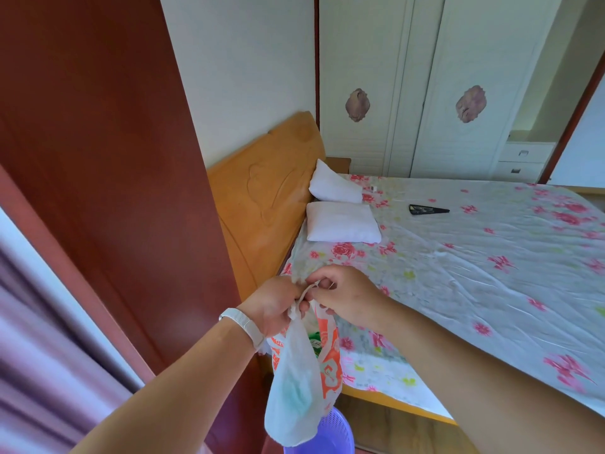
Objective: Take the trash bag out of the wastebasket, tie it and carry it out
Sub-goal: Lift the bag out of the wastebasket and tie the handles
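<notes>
A thin white trash bag (294, 388) with orange print hangs in the air above a purple mesh wastebasket (330, 434) at the bottom of the view. Something green and something pale blue show through the plastic. My left hand (275, 304), with a white band on the wrist, grips the bag's gathered neck. My right hand (347, 294) pinches a twisted white handle strand just to the right of it. Both hands meet at the top of the bag, beside the bed's near corner.
A bed (474, 273) with a floral sheet fills the right side, with two white pillows (340, 221) and a dark flat object (425, 209) on it. A red-brown door (108, 191) stands at the left, an orange headboard (262, 198) behind, white wardrobes (425, 93) beyond.
</notes>
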